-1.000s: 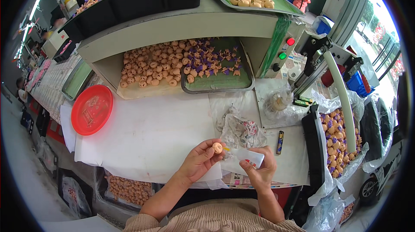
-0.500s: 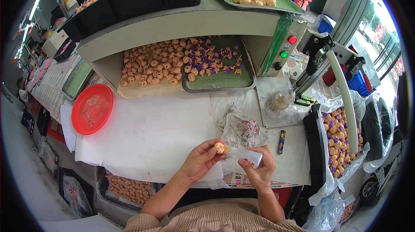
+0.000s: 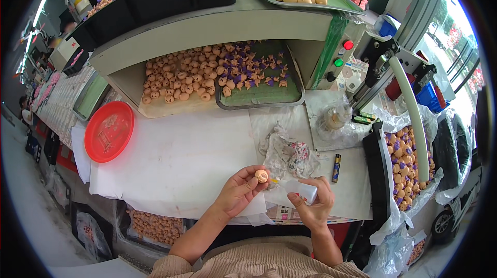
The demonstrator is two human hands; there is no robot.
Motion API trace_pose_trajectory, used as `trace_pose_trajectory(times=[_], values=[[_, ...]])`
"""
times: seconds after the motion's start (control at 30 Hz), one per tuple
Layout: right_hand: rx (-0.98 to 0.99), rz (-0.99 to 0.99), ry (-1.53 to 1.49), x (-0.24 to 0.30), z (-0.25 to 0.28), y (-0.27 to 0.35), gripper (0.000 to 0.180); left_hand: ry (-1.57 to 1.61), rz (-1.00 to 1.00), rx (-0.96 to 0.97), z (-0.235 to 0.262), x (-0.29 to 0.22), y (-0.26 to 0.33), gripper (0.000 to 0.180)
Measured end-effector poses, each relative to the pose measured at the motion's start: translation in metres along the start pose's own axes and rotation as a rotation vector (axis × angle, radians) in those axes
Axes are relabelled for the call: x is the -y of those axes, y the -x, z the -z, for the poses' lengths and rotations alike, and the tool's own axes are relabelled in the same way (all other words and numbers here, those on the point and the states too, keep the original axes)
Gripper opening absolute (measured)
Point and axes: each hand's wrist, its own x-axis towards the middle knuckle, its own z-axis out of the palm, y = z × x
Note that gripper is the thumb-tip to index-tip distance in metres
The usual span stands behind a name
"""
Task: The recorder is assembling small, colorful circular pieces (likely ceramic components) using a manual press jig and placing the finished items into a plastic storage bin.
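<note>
- One small, round, peach-coloured head-shaped piece (image 3: pixel 261 176) is in the left hand (image 3: pixel 239 192), above the near part of the table, close to the right edge of a large white paper sheet (image 3: pixel 176 159).
- The thumb and fingertips of this hand are narrow, pinched around the piece.
- The right hand (image 3: pixel 315 206) has its fingers curled around a whitish plastic bottle with red marks (image 3: pixel 304 190), which lies tilted, its thin yellow nozzle (image 3: pixel 275 180) directed to the left.
- The nozzle is near the piece; I cannot tell if they touch.
- Just beyond the hands lies a crumpled white cloth with floral print (image 3: pixel 294 159).
- To the right of the cloth is a slim dark cylinder with yellow parts (image 3: pixel 337 168).
- On the left side, a round shallow red plastic dish (image 3: pixel 108 132) overlaps the edge of the paper.
- Farther back, under a pale box-shaped shelf (image 3: pixel 207 32), there is a heap of similar peach pieces (image 3: pixel 181 73), beside a metal tray with green lining (image 3: pixel 261 100) bearing small purple-and-peach figures (image 3: pixel 253 71).
</note>
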Motion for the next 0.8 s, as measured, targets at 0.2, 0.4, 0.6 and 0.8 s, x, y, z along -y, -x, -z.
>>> trace_pose_trajectory(times=[0.2, 0.4, 0.6, 0.8], values=[[-0.013, 0.001, -0.030, 0.0007, -0.0017, 0.0005, 0.032, -0.001, -0.007, -0.004, -0.0008, 0.0019, -0.0011, 0.032], [0.010, -0.005, -0.036, -0.0012, -0.0032, -0.0005, 0.032, -0.003, -0.005, -0.002, -0.0010, 0.0015, -0.0019, 0.033], [0.000, -0.002, -0.048, -0.0037, -0.0035, -0.0006, 0.031, -0.023, 0.001, -0.007, 0.0006, 0.0010, -0.0033, 0.033], [0.025, -0.005, -0.042, -0.0036, -0.0016, -0.0024, 0.030, -0.011, 0.003, -0.004, -0.0001, 0.0010, -0.0042, 0.033]])
